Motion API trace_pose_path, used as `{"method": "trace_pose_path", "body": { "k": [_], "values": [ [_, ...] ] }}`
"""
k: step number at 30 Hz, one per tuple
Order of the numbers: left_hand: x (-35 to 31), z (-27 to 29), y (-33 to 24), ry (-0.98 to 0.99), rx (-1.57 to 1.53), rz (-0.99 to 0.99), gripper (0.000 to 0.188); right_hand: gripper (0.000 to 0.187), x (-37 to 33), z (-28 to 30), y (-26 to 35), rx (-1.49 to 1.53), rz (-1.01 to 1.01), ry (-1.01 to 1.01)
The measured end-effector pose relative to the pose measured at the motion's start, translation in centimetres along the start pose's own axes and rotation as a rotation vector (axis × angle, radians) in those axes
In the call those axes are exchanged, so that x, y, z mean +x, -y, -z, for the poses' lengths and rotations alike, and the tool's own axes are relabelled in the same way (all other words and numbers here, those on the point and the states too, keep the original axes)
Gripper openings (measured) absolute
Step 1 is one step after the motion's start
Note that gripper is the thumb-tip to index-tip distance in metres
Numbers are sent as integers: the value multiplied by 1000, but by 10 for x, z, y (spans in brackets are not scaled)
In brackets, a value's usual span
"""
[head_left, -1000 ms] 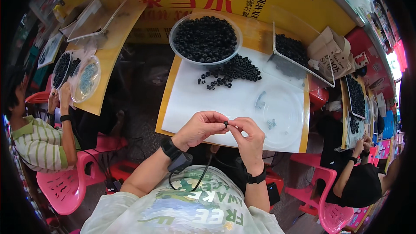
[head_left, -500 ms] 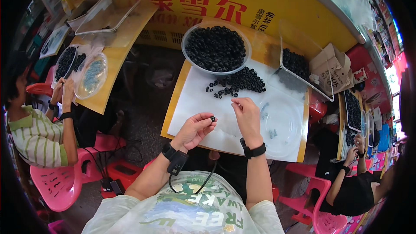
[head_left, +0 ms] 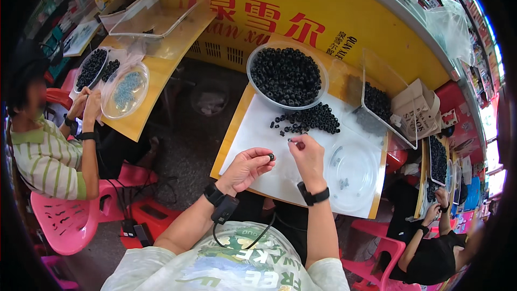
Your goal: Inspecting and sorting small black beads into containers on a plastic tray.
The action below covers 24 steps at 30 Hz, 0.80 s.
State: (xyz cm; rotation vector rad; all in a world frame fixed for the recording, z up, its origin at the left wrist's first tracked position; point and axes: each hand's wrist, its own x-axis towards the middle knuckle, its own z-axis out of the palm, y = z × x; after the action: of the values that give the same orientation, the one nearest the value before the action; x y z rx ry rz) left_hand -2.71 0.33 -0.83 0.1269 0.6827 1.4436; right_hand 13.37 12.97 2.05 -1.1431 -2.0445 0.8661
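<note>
Head view: left hand (head_left: 242, 170) keeps bead (head_left: 271, 157) pinched; right hand (head_left: 309, 159) since parted, grip unclear.

Worktables (head_left: 161, 78) and bowls (head_left: 251, 78) of small black parts (head_left: 288, 73) suggest a workshop.

A small, round black bead (head_left: 272, 157) sits pinched at the fingertips of the left hand (head_left: 243, 169). More beads (head_left: 321, 118), black and many with a visible hole, lie heaped just beyond the right hand (head_left: 309, 159), a few scattered at the heap's left edge.
</note>
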Motion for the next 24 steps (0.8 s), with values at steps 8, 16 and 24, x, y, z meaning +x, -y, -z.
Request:
{"method": "trace_pose_path", "body": {
  "k": [8, 16, 24],
  "values": [
    [4, -28, 1, 40, 84, 34, 22, 13, -50, 30, 44, 230, -89, -12],
    [6, -28, 9, 83, 180, 7, 23, 13, -58, 33, 49, 107, 86, -44],
    [5, -25, 9, 135, 223, 32, 23, 15, -64, 28, 41, 152, 136, -66]
  ]
}}
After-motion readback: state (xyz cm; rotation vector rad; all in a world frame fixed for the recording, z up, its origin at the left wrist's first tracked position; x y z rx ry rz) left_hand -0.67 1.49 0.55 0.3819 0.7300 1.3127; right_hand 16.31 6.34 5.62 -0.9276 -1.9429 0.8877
